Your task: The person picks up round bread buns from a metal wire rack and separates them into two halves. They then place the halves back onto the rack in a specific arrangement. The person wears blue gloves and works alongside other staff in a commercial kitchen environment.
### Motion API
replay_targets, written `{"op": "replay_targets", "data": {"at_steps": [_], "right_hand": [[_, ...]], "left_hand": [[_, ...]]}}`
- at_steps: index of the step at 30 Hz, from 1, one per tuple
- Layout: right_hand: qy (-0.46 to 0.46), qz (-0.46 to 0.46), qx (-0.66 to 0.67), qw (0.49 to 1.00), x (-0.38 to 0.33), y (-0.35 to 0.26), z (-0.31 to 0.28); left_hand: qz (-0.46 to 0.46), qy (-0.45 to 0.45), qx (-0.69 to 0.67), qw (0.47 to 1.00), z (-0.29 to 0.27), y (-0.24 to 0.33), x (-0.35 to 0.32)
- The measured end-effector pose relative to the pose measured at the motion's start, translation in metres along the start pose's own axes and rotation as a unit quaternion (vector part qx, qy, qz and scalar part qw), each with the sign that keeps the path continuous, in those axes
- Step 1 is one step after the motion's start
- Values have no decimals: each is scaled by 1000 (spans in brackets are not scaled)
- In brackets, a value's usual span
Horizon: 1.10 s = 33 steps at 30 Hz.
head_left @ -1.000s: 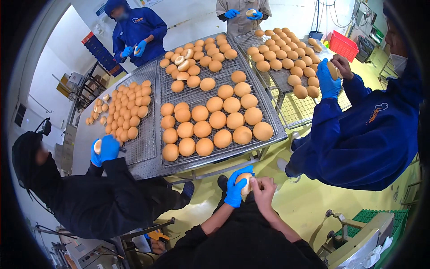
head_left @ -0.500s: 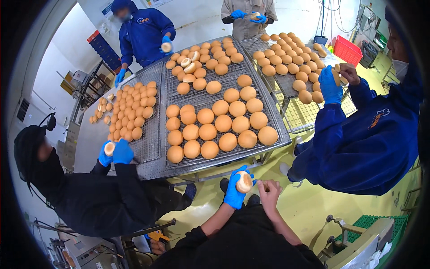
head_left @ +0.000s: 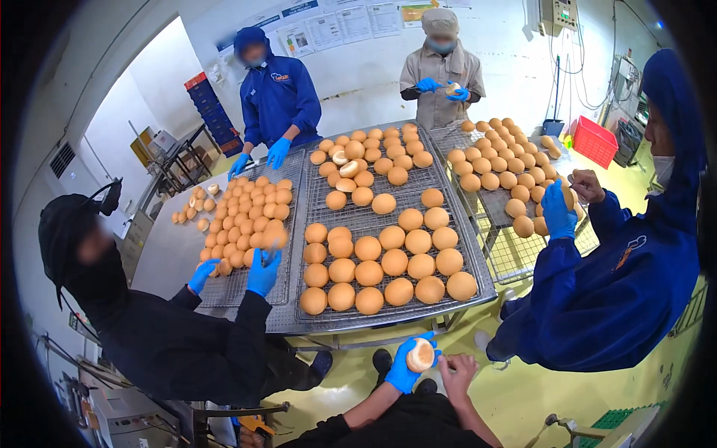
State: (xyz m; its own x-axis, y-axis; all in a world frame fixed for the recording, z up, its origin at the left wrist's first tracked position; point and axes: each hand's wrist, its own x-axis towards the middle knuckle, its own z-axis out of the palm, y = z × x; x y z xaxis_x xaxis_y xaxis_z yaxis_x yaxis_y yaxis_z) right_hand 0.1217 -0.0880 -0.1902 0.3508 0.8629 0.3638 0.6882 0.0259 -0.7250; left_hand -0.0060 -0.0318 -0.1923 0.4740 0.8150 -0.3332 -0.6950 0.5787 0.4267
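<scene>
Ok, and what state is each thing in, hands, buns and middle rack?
Left hand: blue-gloved, grip closed around one bun.
That bun: pale rim and browned patch facing the camera.
Right hand: bare, fingers curled, beside that bun.
Middle rack: partly filled, bare wire showing.
Its buns: mostly brown side up, a few pale side up.

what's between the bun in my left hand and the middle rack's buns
In the head view, upward from the bun: fingers of your left hand, yellow floor, underframe and front edge of the metal table, then rim of the wire rack.
</scene>
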Motion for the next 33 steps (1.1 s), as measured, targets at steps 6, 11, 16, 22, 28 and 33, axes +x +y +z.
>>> {"op": "replay_targets", "data": {"at_steps": [6, 11, 16, 22, 28, 33], "right_hand": [[5, -63, 2, 998, -3, -13, -8], [-2, -65, -5, 998, -1, -14, -20], [-6, -78, 0, 997, -4, -1, -15], [3, -94, -2, 996, -5, -4, -19], [28, -54, -26, 998, -6, 12, -16], [25, 36, 31, 999, -5, 12, -16]], "left_hand": [[-59, 21, -7, 998, -1, -4, -2], [-83, 30, -28, 996, 18, 5, -15], [-93, 8, -30, 995, 9, 1, -12], [-123, -24, 9, 992, 1, -2, -8], [-131, 5, -46, 990, 22, 8, -16], [-141, -84, -136, 977, 7, 10, -13]]}}
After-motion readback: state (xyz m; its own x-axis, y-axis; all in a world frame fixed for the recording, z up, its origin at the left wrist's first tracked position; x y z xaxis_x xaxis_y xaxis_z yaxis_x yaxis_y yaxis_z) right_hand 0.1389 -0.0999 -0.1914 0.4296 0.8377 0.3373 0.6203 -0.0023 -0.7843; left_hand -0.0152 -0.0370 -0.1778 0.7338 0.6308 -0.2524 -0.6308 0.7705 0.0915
